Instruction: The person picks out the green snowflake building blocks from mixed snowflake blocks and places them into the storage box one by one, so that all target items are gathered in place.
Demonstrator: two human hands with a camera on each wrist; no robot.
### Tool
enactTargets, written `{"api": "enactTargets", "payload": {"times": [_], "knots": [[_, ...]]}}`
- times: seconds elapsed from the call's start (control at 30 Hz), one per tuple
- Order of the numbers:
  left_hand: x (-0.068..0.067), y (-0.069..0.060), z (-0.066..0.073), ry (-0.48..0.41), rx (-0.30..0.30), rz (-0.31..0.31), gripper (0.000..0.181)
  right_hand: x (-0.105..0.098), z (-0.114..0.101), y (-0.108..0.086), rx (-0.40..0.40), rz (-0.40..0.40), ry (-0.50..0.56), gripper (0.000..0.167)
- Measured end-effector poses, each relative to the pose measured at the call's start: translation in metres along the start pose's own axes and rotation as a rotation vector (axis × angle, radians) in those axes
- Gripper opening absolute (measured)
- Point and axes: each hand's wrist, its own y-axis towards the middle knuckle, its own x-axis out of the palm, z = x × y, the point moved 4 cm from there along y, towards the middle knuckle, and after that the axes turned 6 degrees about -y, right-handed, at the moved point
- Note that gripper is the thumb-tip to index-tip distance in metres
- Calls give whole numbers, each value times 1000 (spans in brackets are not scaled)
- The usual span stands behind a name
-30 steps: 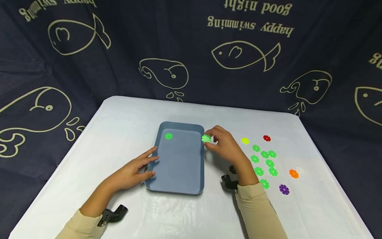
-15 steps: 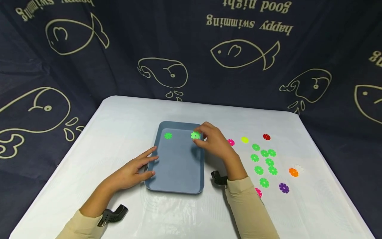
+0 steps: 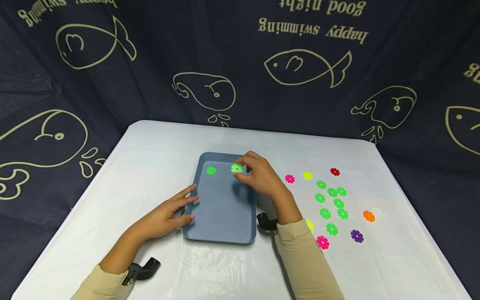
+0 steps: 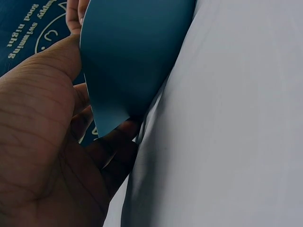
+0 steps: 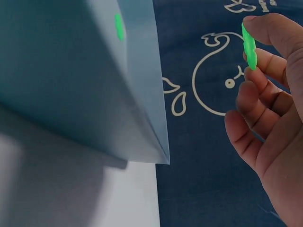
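Eight green notched discs (image 3: pixel 338 203) are left at the tray's (image 3: pixel 219 221) three o'clock, one (image 3: pixel 211 171) inside, another (image 3: pixel 237 168) pinched by right grip (image 3: pixel 260 175); left grip (image 3: pixel 166 217) spread.

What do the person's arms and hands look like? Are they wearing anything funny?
The left hand and right hand are bare, with no gloves. The left sleeve and right sleeve are beige and a bit wrinkly. On each wrist sits a bent black gadget: left gadget, right gadget. No cables show.
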Motion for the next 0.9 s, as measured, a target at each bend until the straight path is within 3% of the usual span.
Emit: {"api": "enactTargets", "payload": {"times": [0.9], "knots": [[0,0,1,25,30,15,59,2,-10,11,4,9,41,23]]}}
